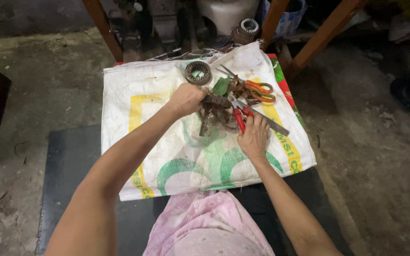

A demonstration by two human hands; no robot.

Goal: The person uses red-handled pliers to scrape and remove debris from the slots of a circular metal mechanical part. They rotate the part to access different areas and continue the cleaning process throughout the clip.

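Head view: our left hand (186, 99) is clamped on a rusty part (214, 101) at frame centre. Our right hand (253, 137) grips red pliers (238, 118) just beside it, over the sack (167, 156).

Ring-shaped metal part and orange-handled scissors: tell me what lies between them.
In the head view, a folded green piece lies between the ring-shaped metal part and the orange-handled scissors, all on the white sack.

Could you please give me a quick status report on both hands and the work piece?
Left hand gripping rusty metal part. Right hand on red-handled cutters. Orange-handled scissors and metal ring lie close by on sack.
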